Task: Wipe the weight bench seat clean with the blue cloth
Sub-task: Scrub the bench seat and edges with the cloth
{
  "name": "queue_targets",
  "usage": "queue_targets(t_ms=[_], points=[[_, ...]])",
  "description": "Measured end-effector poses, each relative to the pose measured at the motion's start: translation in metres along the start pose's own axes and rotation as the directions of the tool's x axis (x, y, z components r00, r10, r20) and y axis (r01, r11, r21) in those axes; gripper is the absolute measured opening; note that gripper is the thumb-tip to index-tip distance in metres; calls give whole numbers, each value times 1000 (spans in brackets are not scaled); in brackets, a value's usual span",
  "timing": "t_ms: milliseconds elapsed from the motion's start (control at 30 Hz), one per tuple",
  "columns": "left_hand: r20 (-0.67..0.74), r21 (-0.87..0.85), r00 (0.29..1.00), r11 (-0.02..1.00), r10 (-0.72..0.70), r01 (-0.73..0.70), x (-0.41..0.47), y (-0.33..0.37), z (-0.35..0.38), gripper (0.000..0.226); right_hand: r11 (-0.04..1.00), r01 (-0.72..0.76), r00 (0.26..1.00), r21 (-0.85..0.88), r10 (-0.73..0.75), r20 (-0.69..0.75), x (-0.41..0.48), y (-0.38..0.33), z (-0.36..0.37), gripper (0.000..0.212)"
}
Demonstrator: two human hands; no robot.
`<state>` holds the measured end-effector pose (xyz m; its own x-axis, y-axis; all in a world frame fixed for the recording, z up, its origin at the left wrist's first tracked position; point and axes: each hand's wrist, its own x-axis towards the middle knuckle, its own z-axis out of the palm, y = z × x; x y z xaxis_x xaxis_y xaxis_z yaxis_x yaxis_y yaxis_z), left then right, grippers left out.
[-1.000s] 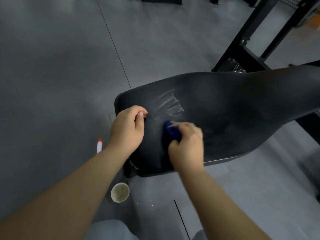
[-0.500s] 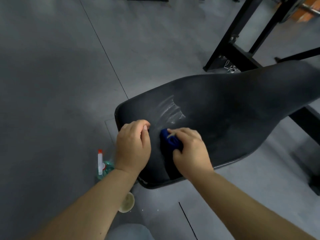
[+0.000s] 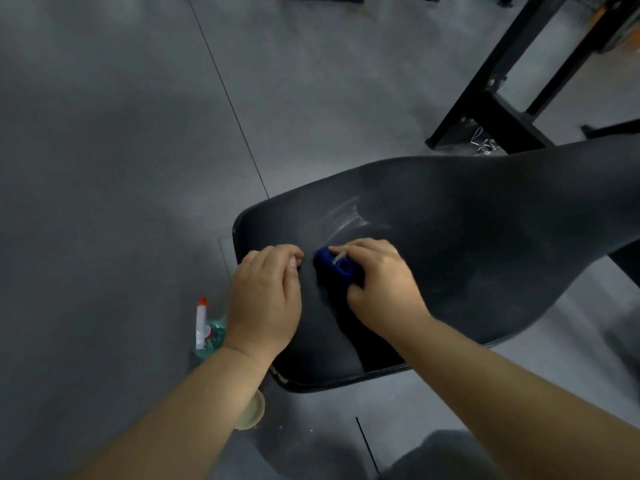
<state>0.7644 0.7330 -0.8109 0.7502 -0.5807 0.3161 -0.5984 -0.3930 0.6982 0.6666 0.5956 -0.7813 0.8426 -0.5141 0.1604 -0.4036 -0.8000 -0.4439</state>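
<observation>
Grips bunched blue cloth in right hand to scrub seat; apparently steadies it with curled, empty left hand

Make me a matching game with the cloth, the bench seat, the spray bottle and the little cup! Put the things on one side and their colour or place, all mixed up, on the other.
Things:
1. cloth
2. bench seat
3. spray bottle
4. cup

Matches:
A. on the floor, with a red tip
B. black, with whitish streaks
C. pale and round, on the floor by the seat's near end
D. blue, gripped by the right hand

Pairs: 1-D, 2-B, 3-A, 4-C
</observation>
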Motion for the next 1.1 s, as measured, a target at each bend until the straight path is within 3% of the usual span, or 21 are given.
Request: queue_targets(t_ms=[133,200,267,333,433,467,567,633,700,800,867,1033,1100], points=[[26,22,1000,1000,-1,0,0,1,0,34,954,-300,948,-24,295,-120,58,42,-14,48],[21,49,1000,999,0,-1,-1,2,-2,32,939,-343,928,-2,339,-154,68,39,-8,47],[19,50,1000,999,-6,5,0,4,-3,32,967,-256,959,-11,253,-127,57,21,2,45],[22,22,1000,1000,-17,16,4,6,-3,31,999,-53,998,8,53,-37,36,6,9,46],[18,41,999,999,-28,27,13,9,-5,27,990,141,984,17,-142,105,29,11,-4,49],[17,61,999,997,-39,38,15,10,-6,26,992,127,986,-7,-125,106,39,21,-9,49],[26,127,996,988,-87,83,20,10,-7,25,988,-152,988,-28,151,-14,81,49,-19,47],[36,173,993,980,-112,104,21,12,-5,26,968,-250,965,-3,249,-80,93,48,-14,47],[42,217,990,969,-134,122,20,14,-2,26,987,-159,986,13,160,-51,84,29,-3,46],[47,287,988,950,-145,126,19,17,0,21,990,129,989,56,-132,64,56,12,1,43],[65,322,987,939,-146,117,19,18,-1,25,985,168,979,29,-170,113,62,24,-6,43],[72,327,985,936,-160,128,17,22,-1,34,981,-189,981,-41,187,-51,119,59,-12,45],[50,326,983,934,-174,149,17,22,1,31,983,-180,982,-18,179,-64,115,40,-2,45]])
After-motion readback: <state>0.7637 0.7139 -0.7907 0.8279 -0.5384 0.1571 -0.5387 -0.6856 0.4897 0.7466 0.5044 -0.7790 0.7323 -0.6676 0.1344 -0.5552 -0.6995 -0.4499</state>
